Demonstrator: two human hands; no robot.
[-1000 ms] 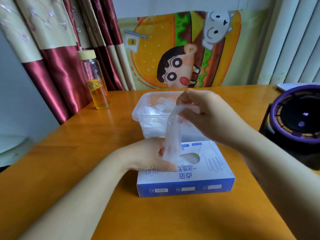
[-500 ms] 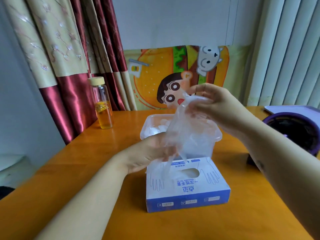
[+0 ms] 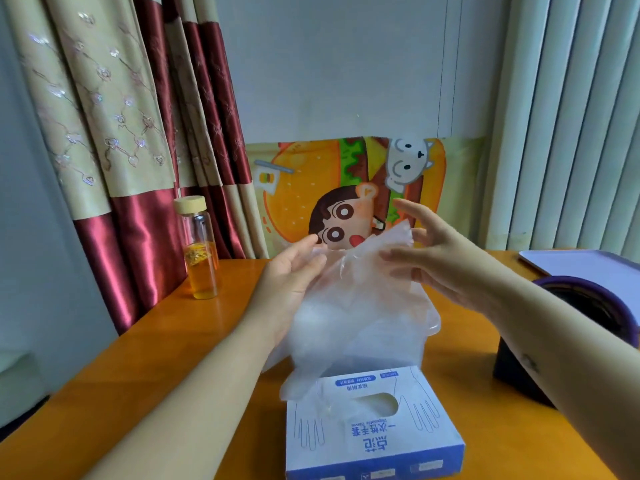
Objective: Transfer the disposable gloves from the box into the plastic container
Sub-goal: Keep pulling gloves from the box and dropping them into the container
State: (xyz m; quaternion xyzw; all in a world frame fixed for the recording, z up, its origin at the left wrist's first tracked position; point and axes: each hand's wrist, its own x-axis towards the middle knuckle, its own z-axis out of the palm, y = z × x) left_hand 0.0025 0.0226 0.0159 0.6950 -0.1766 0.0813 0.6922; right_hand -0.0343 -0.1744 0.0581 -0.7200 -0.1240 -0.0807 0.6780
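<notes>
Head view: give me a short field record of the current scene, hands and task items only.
left hand: raised, fingers on the glove's left edge
right hand: raised, fingers spread at the glove's right side
glove: clear, spread between both hands, above the table
glove box: blue and white, nearest the camera
plastic container: behind the box, mostly hidden by the glove

The blue-and-white box (image 3: pixel 374 427) sits on an orange table (image 3: pixel 138 368); behind it, a clear glove (image 3: pixel 356 306), amber-filled bottle (image 3: pixel 201 251), and maroon-and-beige curtain (image 3: pixel 114 133).
</notes>
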